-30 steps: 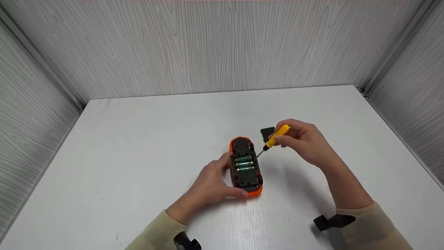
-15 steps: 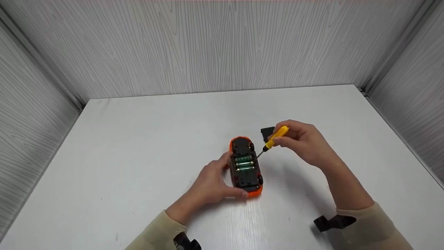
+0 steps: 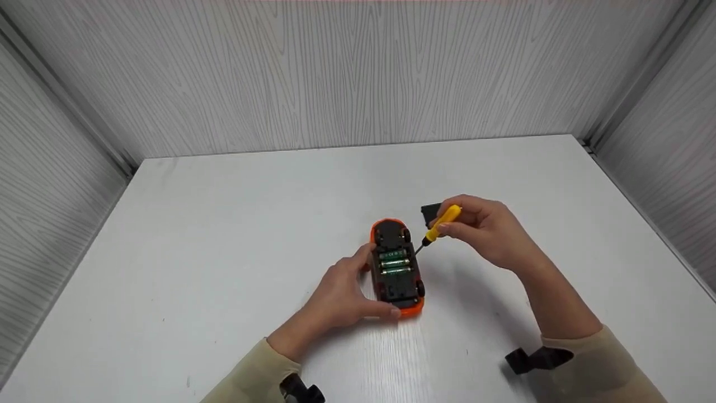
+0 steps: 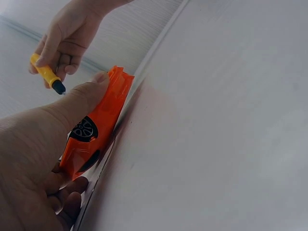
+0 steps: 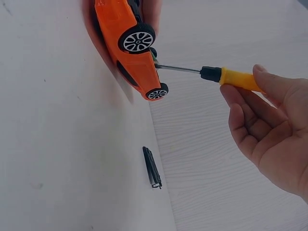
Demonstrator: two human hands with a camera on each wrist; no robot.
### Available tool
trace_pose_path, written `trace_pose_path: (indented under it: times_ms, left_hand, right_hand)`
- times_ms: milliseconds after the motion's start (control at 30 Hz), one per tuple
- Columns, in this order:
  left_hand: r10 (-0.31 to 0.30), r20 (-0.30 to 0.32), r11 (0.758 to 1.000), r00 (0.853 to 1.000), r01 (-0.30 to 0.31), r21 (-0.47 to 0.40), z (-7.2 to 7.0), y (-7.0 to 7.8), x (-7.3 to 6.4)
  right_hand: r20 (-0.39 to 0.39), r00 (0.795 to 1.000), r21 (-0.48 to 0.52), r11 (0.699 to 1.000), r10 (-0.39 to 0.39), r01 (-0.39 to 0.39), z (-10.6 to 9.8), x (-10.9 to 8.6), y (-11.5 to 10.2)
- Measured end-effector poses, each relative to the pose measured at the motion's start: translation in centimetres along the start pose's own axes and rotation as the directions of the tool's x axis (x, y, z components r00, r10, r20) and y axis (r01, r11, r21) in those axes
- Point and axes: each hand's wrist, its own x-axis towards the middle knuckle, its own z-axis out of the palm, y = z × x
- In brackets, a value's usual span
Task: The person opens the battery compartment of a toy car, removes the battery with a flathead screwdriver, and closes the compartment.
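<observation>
An orange toy car (image 3: 400, 288) lies upside down on the white table, its black underside facing up. Several green batteries (image 3: 395, 262) sit side by side in its uncovered compartment. My left hand (image 3: 341, 296) grips the car from the left, thumb at the near end and fingers along the far left side. Between thumb and fingers my right hand (image 3: 489, 232) pinches a screwdriver (image 5: 240, 79) by its yellow handle. The shaft slants down to the car's right edge beside the batteries; the tip itself is hidden in the right wrist view.
A black battery cover (image 3: 430, 213) lies on the table beyond the car, partly behind my right hand. The white table (image 3: 224, 252) is bounded by pale wood-grain panels (image 3: 358, 73) at the back and sides.
The screwdriver's handle and my right hand have shifted slightly to the left and down, with the tip staying at the car's right edge. My left hand and the car look still.
</observation>
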Motion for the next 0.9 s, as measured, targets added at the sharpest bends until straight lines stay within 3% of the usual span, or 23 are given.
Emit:
trace_pose_path:
  times_ms: [300,900]
  left_hand:
    - [0.002,-0.003,1.0,1.0,-0.002,-0.012,-0.04,-0.11,-0.08]
    - [-0.012,0.003,1.0,1.0,0.012,-0.016,-0.06,-0.03,0.07]
  right_hand:
    - [0.016,1.0,0.036,0.999,-0.005,0.005,0.18,0.04,0.08]
    - [-0.001,1.0,-0.026,0.999,0.023,-0.023,0.69,0.06,0.06]
